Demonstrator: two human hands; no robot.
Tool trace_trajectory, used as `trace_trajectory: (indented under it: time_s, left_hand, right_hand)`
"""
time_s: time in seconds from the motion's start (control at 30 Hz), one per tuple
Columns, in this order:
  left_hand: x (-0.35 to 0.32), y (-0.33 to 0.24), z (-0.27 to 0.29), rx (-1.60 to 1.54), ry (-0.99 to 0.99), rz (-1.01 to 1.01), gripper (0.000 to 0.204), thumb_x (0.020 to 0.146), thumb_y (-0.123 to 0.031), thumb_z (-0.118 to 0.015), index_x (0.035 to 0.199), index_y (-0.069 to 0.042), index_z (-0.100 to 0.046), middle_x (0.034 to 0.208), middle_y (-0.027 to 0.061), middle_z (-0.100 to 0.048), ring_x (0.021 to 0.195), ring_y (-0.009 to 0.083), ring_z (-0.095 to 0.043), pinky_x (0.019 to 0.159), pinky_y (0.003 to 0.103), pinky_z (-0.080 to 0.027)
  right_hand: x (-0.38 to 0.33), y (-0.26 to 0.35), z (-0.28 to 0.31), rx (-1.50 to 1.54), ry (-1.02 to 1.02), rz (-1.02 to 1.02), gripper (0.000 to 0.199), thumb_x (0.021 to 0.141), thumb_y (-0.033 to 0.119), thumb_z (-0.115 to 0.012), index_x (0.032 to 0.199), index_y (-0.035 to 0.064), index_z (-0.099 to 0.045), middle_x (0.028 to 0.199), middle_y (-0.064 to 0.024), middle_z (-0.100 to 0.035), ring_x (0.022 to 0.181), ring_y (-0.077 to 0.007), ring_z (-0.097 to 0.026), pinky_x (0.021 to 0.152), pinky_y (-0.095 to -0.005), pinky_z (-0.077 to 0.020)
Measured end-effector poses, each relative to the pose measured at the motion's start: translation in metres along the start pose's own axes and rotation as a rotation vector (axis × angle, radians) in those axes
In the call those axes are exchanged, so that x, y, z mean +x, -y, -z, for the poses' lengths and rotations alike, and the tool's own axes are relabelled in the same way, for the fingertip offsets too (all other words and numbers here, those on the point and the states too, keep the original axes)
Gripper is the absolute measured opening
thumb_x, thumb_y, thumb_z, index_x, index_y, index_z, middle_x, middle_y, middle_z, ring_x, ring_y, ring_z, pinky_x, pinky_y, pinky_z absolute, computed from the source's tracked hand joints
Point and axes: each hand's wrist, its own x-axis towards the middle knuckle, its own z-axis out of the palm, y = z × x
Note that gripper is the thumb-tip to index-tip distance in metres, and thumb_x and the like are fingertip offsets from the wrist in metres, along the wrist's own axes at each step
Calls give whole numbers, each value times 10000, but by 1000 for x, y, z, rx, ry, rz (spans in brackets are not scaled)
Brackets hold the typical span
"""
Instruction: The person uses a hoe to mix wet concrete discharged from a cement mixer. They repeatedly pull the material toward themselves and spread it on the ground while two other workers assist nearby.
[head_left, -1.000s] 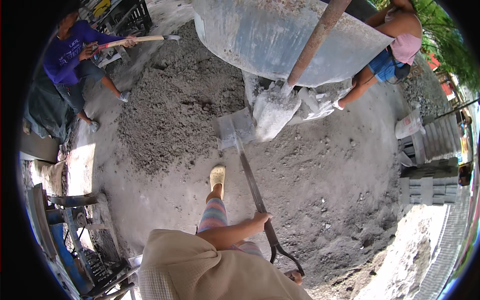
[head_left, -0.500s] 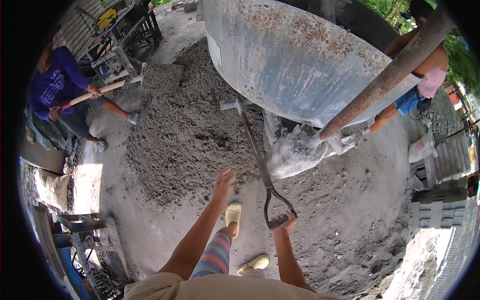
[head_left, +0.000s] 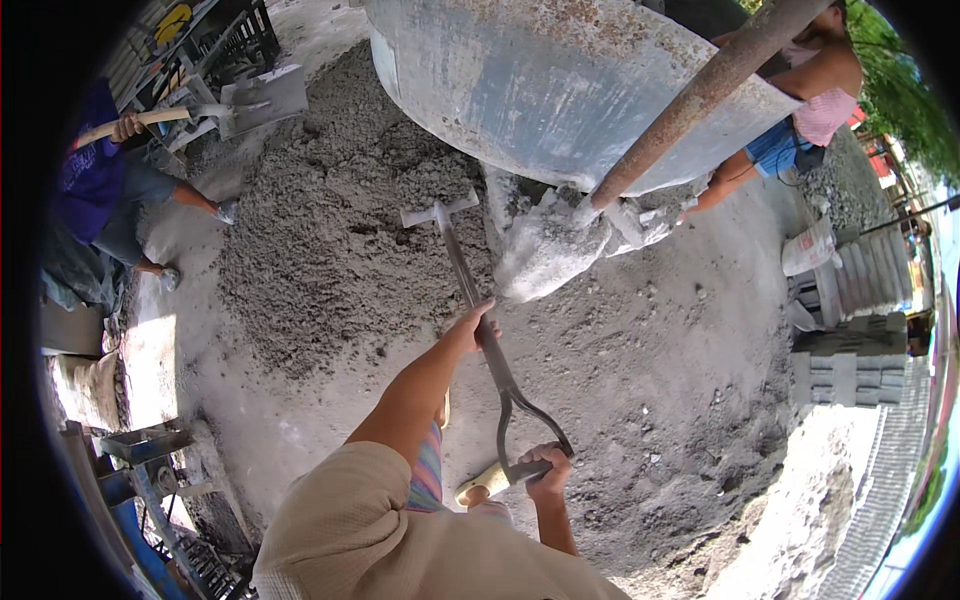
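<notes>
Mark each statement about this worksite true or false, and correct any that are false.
1. The left hand grips the shovel by its shaft. True.
2. The right hand grips the shovel's blade. False: it holds the looped end handle.
3. A co-worker in purple holds a second shovel. True.
4. The person wears black boots. False: pale yellow clogs.
5. A rusty pole crosses the large metal container. True.

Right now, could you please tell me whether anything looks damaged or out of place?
The metal drum looks weathered: brown rust patches mottle its grey side near the rim. The D-handled shovel, held by the left hand and right hand, shows nothing odd.
</notes>
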Motion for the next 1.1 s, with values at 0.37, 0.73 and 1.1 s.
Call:
trace_trajectory:
  time_s: [0.37,0.73,1.1]
  left_hand:
    - [-27,107,48,-268,60,-79,119,668,-124,-573,666,-82,-461,537,71,-465,477,210,-451,467,352,-405]
    - [-102,151,83,-1194,1033,-347,105,745,-163,-544,678,-104,-489,587,-53,-449,517,71,-450,536,238,-417]
    - [-83,275,19,-149,30,-60,160,683,-94,-612,690,-58,-457,556,64,-448,479,196,-496,420,330,-432]
  right_hand:
    - [-65,29,55,-607,257,288,99,562,31,-557,649,18,-510,569,-85,-531,489,-178,-510,473,-298,-437]
    - [-122,78,26,-1412,862,1046,170,543,69,-622,690,68,-537,595,-96,-507,518,-278,-493,488,-300,-405]
    - [-143,78,209,-221,-239,151,102,579,113,-542,592,64,-454,481,-57,-432,409,-181,-440,400,-300,-398]
